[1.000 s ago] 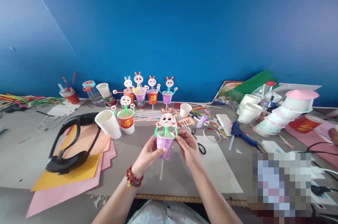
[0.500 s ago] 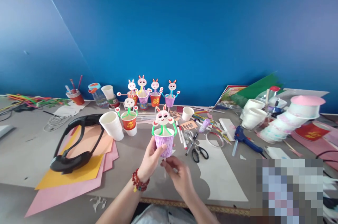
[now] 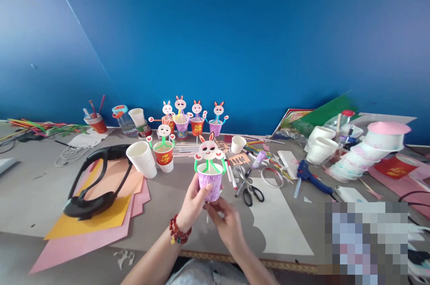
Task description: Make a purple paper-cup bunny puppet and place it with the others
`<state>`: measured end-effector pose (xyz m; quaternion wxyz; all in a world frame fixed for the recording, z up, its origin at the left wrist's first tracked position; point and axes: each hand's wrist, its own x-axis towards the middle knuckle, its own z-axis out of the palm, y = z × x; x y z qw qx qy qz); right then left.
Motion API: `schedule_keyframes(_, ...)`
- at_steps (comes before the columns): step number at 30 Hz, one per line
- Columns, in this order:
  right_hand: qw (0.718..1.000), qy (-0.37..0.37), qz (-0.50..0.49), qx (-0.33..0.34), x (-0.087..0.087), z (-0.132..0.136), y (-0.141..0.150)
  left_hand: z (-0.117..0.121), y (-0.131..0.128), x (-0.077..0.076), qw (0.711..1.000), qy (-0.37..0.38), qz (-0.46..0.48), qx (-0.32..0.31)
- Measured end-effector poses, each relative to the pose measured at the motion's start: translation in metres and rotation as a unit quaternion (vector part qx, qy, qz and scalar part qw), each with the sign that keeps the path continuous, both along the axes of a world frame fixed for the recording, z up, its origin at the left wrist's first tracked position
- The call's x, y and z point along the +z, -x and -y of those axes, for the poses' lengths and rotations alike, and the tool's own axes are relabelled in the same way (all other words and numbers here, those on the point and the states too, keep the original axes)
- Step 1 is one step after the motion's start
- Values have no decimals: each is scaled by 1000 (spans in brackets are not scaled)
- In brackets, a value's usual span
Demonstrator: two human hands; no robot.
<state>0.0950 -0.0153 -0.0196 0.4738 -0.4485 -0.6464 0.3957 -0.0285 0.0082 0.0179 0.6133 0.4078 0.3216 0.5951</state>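
Note:
My left hand (image 3: 195, 197) is wrapped around a purple-streaked paper cup (image 3: 210, 185), held upright above the near part of the table. A paper rabbit head (image 3: 207, 150) with red-lined ears rises from the cup on green pipe-cleaner-like strips, with two white paws (image 3: 198, 157) bearing red hearts beside it. Just under the cup, my right hand (image 3: 224, 219) is closed in a pinch on a thin white stick (image 3: 207, 218), whose lower end shows beneath the fingers. The cup's base and most of the stick are hidden by my fingers.
Similar rabbit cups (image 3: 197, 126) stand behind, beside stacked white cups (image 3: 141, 159). Scissors (image 3: 248, 191), markers (image 3: 231, 174) and white paper (image 3: 282, 222) lie right, near a blue glue gun (image 3: 314, 177). A black headset (image 3: 96, 204) rests on coloured paper (image 3: 90, 233) at left.
My right hand has moved slightly up toward the cup's base, and less of the white stick shows below. The held cup and rabbit have shifted slightly right.

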Motion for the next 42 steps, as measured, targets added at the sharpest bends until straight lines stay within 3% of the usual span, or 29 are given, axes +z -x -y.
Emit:
schedule_keyframes(10,999,-27,44,-18,-6,-4,-1,3,1,-3,1000,23,0,10)
schedule_keyframes(15,999,-14,17,32,-1,-5,-16,1,6,-9,999,13,-26,27)
schedule_keyframes(18,999,-13,-37,19,6,-15,-27,0,9,-14,996,-10,-67,66)
schedule_keyframes(23,991,-7,-131,-18,44,-57,-36,1,7,-15,992,-18,-115,45)
schedule_keyframes(26,989,6,-147,17,76,-81,-35,3,4,-14,991,-26,-128,29)
schedule_keyframes(29,989,45,-114,81,94,-93,-27,4,3,-15,992,-37,-122,19)
schedule_keyframes(32,992,54,-97,63,92,-96,-18,4,2,-17,994,-34,-104,4)
schedule_keyframes(38,998,6,-60,-16,82,-95,-14,5,-1,-20,996,-17,-89,-1)
schedule_keyframes(42,996,31,-83,15,84,-95,-19,5,-3,-18,997,-6,-74,-7)
